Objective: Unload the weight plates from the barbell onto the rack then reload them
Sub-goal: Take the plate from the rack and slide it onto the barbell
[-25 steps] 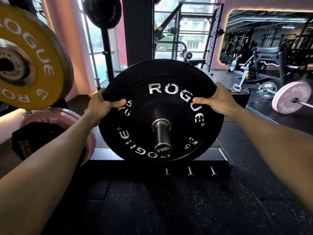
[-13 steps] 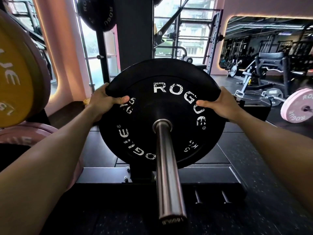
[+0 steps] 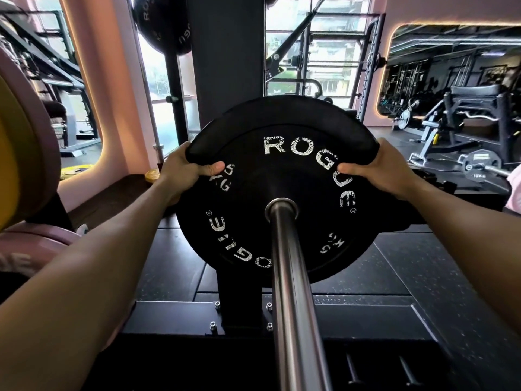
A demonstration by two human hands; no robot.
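A black Rogue 5 kg bumper plate (image 3: pixel 253 198) hangs upright on the steel barbell sleeve (image 3: pixel 290 283), far along it, close to the black rack upright (image 3: pixel 225 66). My left hand (image 3: pixel 186 172) grips the plate's upper left rim, thumb on the face. My right hand (image 3: pixel 386 170) grips the upper right rim the same way. The sleeve runs from the plate's hub toward me and out of the bottom of the view. A yellow plate (image 3: pixel 17 165) and a pink plate (image 3: pixel 36 241) sit on the storage rack at the left.
Another black plate (image 3: pixel 163 24) hangs high on a rack peg. The rack's black base (image 3: pixel 338 314) with bolts lies under the sleeve, short pegs (image 3: pixel 352 371) in front. A mirror (image 3: pixel 456 74), a bench and a 10 kg bar stand at the right. Black rubber flooring lies all around.
The plate has slid farther along the sleeve away from me, so much more bare sleeve shows. Both hands kept their grip on the rim.
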